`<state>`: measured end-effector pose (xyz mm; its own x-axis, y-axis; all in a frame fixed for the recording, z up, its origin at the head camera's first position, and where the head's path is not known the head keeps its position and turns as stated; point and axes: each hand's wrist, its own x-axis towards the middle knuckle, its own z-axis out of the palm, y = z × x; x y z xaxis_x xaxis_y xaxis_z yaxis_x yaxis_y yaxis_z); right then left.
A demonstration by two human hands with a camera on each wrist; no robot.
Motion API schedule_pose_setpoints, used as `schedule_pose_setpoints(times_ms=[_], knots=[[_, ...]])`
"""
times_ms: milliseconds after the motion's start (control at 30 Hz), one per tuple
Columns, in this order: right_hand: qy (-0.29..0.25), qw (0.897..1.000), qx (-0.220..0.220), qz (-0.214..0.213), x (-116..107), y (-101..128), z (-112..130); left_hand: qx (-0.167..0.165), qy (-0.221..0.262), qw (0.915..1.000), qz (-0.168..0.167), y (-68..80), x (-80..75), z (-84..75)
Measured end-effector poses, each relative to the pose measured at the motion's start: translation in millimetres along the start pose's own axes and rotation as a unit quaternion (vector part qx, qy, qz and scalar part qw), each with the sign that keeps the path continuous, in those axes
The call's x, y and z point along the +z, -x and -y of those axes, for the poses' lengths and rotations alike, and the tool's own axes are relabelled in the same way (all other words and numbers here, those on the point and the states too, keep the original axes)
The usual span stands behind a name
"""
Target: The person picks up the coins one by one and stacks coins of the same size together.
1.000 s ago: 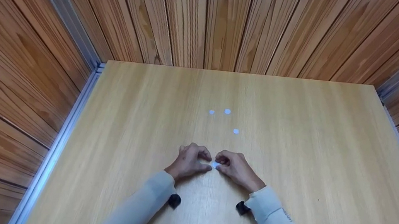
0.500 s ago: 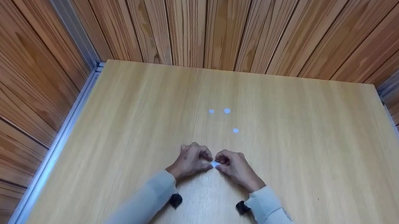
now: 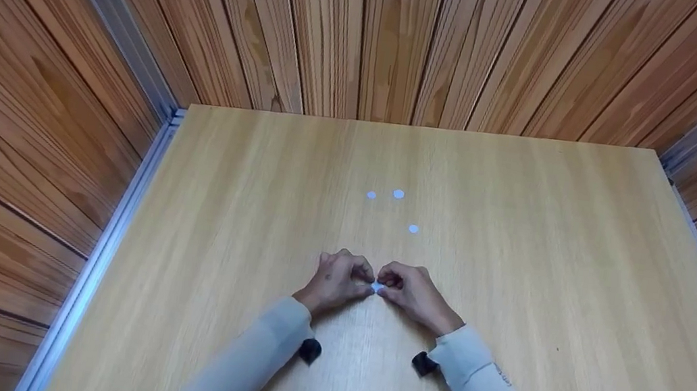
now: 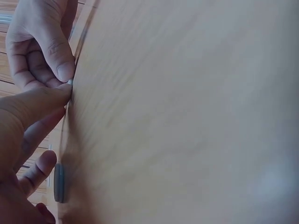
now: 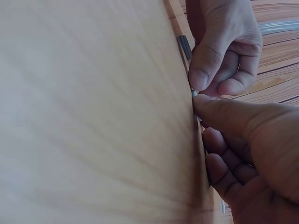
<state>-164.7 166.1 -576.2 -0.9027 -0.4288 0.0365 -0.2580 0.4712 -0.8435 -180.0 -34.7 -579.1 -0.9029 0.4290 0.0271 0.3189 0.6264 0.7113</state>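
The head view takes in the whole bench [image 3: 517, 260]: a pale wooden top walled by brown planks, with both sleeved forearms coming in from the near edge. Only this view shows the three small white discs lying beyond the hands, two close together [image 3: 371, 194] [image 3: 398, 194] and a third [image 3: 413, 229] nearer the hands and a little to the right, all well apart from the fingers. It also shows a black wrist camera [image 3: 309, 350] under the left sleeve and another [image 3: 424, 363] under the right.

The wrist views lose all of that and give the fingertips close up instead. The left hand [image 3: 336, 281] and the right hand [image 3: 415, 293] meet knuckle to knuckle on the bench, both with fingers curled. Between their tips sits a tiny white disc [image 3: 376, 287], a mere pale speck from the head. In the left wrist view the disc [image 4: 70, 82] shows edge-on as a thin grey sliver against the bench, with the left thumb below it and a fingertip of the right hand above it, both pressed to it. The right wrist view shows the same sliver [image 5: 194, 93] caught between the right thumb and a fingertip of the left hand. Whether the disc lies flat or is lifted off the bench cannot be told.
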Motion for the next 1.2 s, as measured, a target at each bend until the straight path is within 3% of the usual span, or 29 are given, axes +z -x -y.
schedule_pose_setpoints(times_ms=[467, 1200], knots=[[0.019, 1.0, 0.009, 0.009, 0.1, -0.6, 1.0, -0.011, 0.01, 0.9999, 0.006, 1.0, 0.7, -0.5], [0.005, 1.0, 0.01, 0.008, -1.9, -0.7, 2.3, -0.023, 0.033, 0.999, 0.022, -5.0, -2.2, 0.9]])
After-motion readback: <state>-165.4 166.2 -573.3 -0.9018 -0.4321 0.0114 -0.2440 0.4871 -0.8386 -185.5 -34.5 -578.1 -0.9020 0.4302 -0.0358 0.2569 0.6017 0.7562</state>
